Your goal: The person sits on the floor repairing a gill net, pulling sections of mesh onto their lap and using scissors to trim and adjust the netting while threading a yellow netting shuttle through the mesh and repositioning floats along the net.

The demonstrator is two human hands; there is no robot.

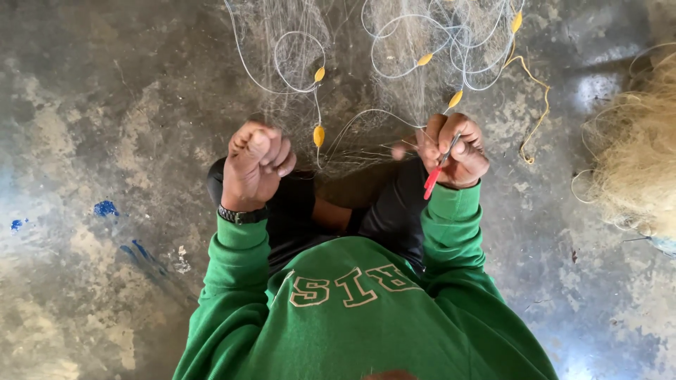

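Translucent monofilament fishing net (366,84) is spread over the stained concrete floor (91,141) ahead of the seated person and is drawn up between the two hands at knee height. The left hand (255,163) is closed into a tight fist, and a gather of fine mesh appears to be pinched inside it, though the strands are too thin for this to be certain. The right hand (454,149) is curled around a slim tool with a red handle (438,169), its dark upper part passing between the fingers; whether it is a netting needle or a small blade cannot be told.

Small yellow floats (319,135) are strung along the white float line (296,67), and one hangs just between the hands. A second heap of pale netting (634,162) lies well apart at the right.

The mesh is best kept taut and level between both fists, so that single strands are separated before the tool is worked in. The tool's point should be guided away from the left fingers, and loose line kept from looping around the floats.
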